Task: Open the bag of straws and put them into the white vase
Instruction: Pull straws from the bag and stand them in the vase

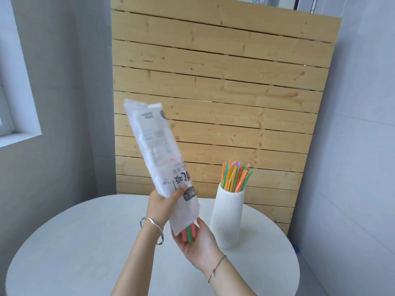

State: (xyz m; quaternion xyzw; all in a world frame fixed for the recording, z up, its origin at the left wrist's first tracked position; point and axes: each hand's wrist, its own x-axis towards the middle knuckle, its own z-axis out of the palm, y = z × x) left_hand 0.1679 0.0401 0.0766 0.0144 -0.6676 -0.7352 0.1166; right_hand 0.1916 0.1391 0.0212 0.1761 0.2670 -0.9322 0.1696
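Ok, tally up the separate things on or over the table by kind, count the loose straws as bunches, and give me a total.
Bag: 1
White vase: 1
Straw bunches: 2, one in the vase, one sliding from the bag into the right hand
Bracelets: 2, silver on left wrist, thin cord on right
Total: 6

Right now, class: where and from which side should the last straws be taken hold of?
Grip the bare ends of the straws poking from the bag mouth, coming from below. The left hand holds the bag tilted, mouth down, so only those ends show; the right hand already cups them there.
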